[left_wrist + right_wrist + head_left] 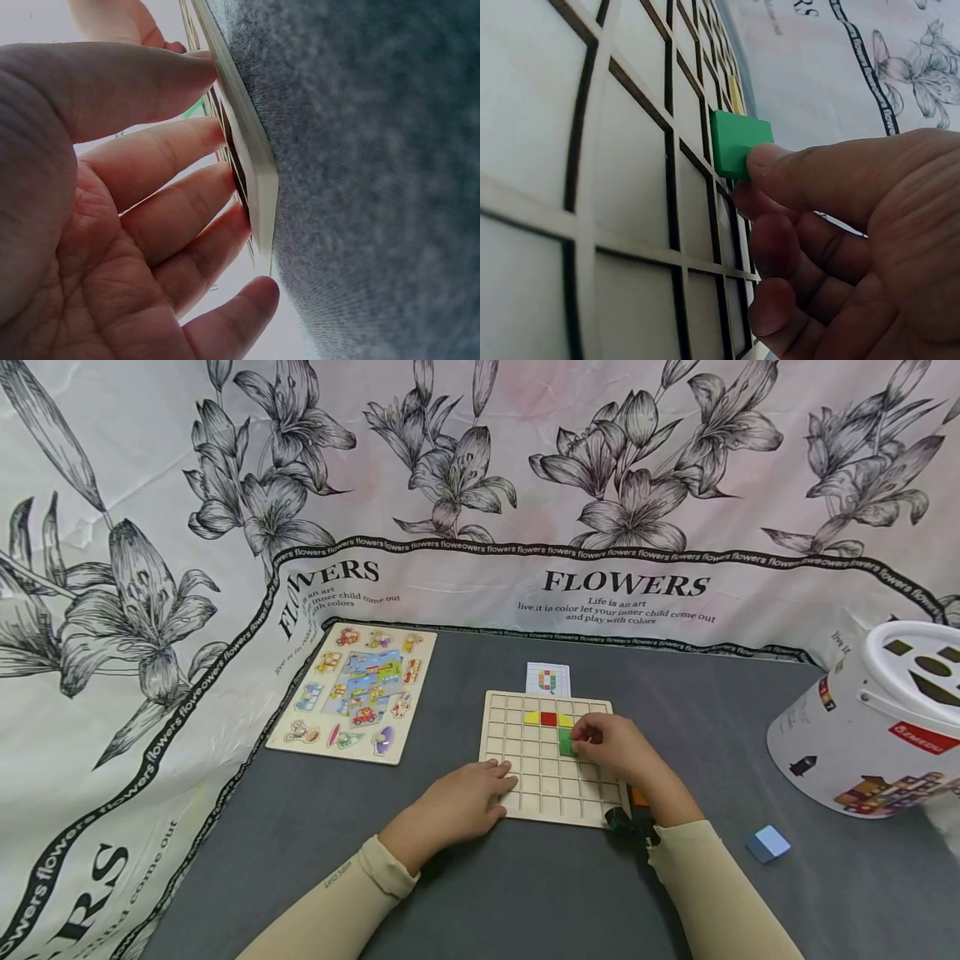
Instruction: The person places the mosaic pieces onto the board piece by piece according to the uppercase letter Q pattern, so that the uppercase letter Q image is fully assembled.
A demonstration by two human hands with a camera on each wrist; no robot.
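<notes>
A wooden grid board (525, 785) lies on the grey table. Near its far edge a red square (549, 719) sits between two yellow pieces (532, 718). My right hand (618, 750) pinches a green square piece (566, 742) between thumb and fingers, just below the right yellow piece; in the right wrist view the green piece (739, 144) is at the grid surface, whether fully seated I cannot tell. My left hand (457, 802) rests on the board's left near edge, its fingers relaxed over the rim (259, 172) in the left wrist view.
A card with a coloured pattern (548, 679) lies behind the board. At the left is a picture puzzle board (300, 737). A blue block (768, 843) and a white bucket (817, 735) stand at the right. Dark and orange objects (640, 797) lie partly under the right wrist.
</notes>
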